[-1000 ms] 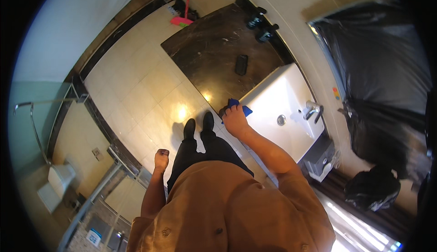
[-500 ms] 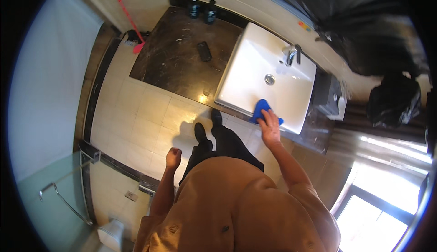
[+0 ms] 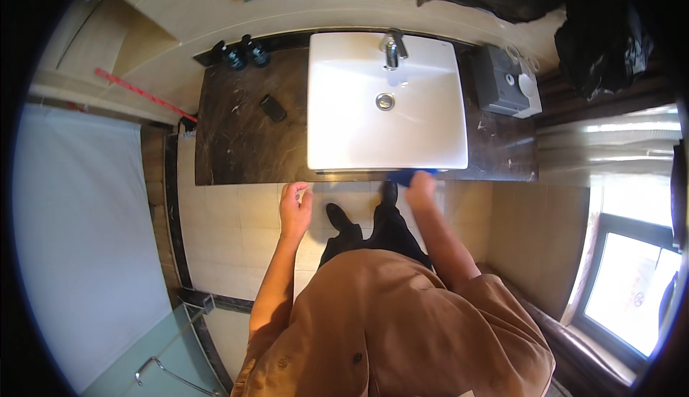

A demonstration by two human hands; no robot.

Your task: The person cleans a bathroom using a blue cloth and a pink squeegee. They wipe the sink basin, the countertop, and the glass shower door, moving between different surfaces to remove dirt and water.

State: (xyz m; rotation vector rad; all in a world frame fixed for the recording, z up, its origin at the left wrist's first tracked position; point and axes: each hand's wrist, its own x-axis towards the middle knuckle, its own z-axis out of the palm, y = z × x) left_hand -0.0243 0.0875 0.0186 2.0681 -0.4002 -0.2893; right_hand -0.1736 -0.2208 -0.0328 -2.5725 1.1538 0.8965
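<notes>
A blue cloth (image 3: 407,176) is in my right hand (image 3: 422,187), its fingers closed over it. The cloth sits low against the front of the white rectangular sink (image 3: 337,142), by the counter's front edge. My left hand (image 3: 295,207) hangs at the counter edge, left of the sink's near corner. Its fingers are loosely bent and apart, with nothing in them. At the sink's back stands a chrome faucet (image 3: 392,51), and a round drain (image 3: 385,102) lies in the basin.
The dark stone counter (image 3: 237,149) carries a black phone-like object (image 3: 273,108) and two dark pump bottles (image 3: 255,51) on the left. A grey box (image 3: 499,81) stands right of the sink. Black plastic (image 3: 606,45) hangs at upper right; a window (image 3: 624,282) is below it.
The view has turned, so the counter now runs level. My right hand has drawn the cloth from the basin's near rim to the sink's front side. My left hand has risen to the counter edge.
</notes>
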